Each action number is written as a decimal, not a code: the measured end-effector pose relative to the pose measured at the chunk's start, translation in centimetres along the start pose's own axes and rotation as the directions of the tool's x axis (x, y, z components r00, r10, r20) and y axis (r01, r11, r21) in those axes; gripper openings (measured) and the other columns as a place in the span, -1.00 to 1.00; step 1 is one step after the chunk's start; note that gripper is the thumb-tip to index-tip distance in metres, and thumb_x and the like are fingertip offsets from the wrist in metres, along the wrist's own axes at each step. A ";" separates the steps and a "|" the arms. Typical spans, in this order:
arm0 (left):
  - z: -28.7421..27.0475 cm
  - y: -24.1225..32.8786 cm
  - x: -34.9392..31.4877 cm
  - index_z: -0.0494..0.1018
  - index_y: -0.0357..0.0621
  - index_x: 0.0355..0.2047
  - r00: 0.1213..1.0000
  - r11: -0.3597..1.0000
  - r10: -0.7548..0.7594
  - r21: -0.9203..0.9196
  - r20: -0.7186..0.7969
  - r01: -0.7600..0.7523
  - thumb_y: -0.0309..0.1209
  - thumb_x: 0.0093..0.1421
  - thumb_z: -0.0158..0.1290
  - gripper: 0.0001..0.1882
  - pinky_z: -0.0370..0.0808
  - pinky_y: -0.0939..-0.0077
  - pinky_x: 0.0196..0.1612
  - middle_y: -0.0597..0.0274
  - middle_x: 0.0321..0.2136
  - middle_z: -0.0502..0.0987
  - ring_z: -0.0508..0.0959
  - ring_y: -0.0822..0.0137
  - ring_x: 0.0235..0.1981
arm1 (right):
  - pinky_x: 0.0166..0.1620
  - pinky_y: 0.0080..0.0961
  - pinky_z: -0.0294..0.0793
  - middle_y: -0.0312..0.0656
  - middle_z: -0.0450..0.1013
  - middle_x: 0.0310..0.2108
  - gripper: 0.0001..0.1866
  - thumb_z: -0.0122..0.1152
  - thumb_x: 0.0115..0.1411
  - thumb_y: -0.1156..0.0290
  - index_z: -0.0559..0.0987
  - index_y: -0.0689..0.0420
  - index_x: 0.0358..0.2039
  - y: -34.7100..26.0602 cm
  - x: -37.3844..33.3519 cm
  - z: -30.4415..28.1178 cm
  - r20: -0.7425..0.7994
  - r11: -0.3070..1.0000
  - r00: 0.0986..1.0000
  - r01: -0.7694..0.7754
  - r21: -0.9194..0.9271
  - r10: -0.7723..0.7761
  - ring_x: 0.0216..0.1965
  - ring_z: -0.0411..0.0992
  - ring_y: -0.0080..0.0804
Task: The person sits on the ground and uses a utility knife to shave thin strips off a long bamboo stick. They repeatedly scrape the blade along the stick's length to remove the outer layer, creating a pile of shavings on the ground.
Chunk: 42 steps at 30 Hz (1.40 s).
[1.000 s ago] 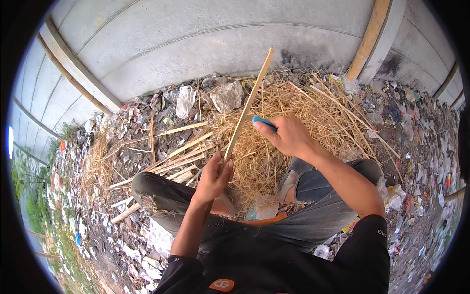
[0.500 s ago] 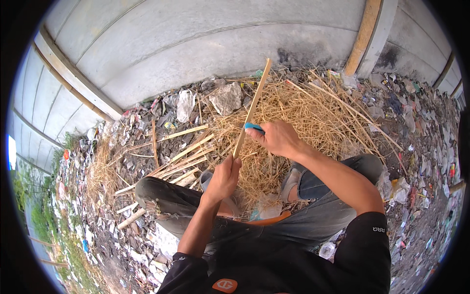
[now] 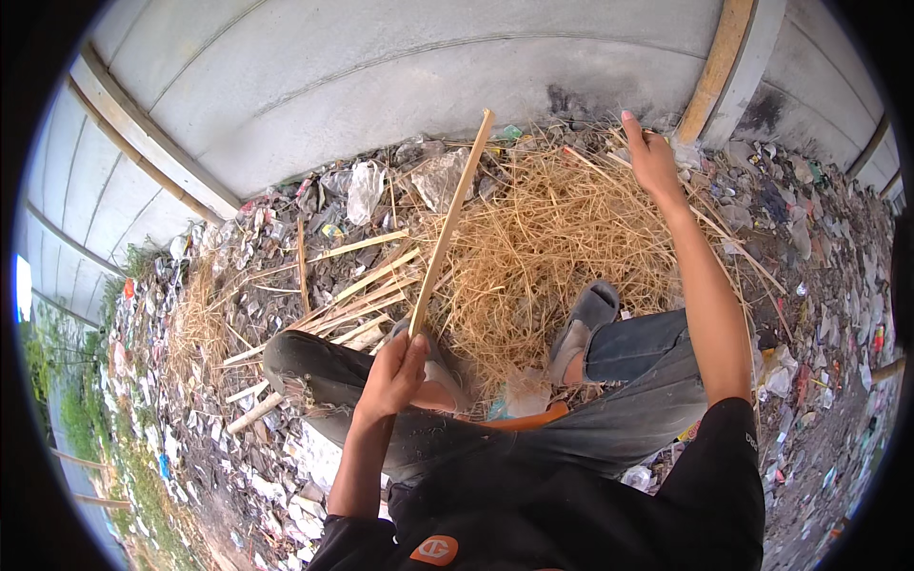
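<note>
L hand [image 3: 393, 376] wrapped round lower end of wood stick [image 3: 452, 224], rest running twd 1 o'clock from grip. Orange shirt badge [image 3: 434, 550] w/ pale logo, 6 o'clock. R hand [image 3: 654, 164] at 2 o'clock, well apart from stick; can't tell if gripping anything. Sleeve [image 3: 719, 457], 4 o'clock: small pale print.
</note>
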<state>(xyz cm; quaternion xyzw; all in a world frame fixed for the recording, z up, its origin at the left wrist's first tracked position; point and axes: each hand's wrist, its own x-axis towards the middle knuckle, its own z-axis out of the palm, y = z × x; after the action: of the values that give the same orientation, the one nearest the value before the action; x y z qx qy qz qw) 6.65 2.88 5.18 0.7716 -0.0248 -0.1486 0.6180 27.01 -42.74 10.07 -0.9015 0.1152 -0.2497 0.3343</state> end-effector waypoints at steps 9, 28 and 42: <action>3.3 3.4 4.3 0.38 -0.14 -0.27 0.990 0.998 0.055 0.018 0.132 -0.058 -0.18 0.55 -0.11 -0.68 0.13 0.61 -0.59 0.56 -0.62 0.21 0.19 0.64 -0.64 | -0.56 -0.51 0.05 -0.52 0.14 -0.72 -0.46 0.25 0.35 -0.12 0.46 0.01 -0.62 -12.4 -13.4 4.4 0.565 0.822 0.762 -0.075 0.565 -0.318 -0.67 0.07 -0.68; 4.8 3.6 5.1 0.36 -0.28 -0.33 0.929 0.860 0.364 0.407 -0.068 -0.307 -0.38 0.47 -0.01 -0.76 0.30 0.26 -0.49 0.06 -0.65 0.34 0.31 0.22 -0.63 | -0.55 -0.10 0.37 -0.07 0.29 -0.81 -0.17 -0.16 0.41 -0.35 0.49 0.18 -0.65 -11.8 -18.2 3.4 0.614 0.897 0.661 0.387 0.214 -0.431 -0.71 0.38 -0.03; 0.9 1.1 -3.2 0.43 -0.32 -0.29 0.966 0.855 0.252 0.455 0.056 -0.250 -0.44 0.41 0.03 -0.83 0.37 0.27 -0.48 -0.06 -0.63 0.42 0.42 0.01 -0.62 | -0.71 -0.43 -0.06 -0.45 0.09 -0.85 -0.15 -0.29 0.46 -0.34 0.31 0.01 -0.82 6.0 2.9 0.7 0.078 0.993 0.992 -0.089 -0.084 0.095 -0.83 -0.03 -0.59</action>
<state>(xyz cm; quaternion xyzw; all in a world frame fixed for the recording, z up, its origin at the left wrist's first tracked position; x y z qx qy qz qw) 3.48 2.48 6.70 0.8860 -0.1578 -0.0545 0.4327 29.54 -47.97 6.75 -0.9173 0.1528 -0.1922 0.3134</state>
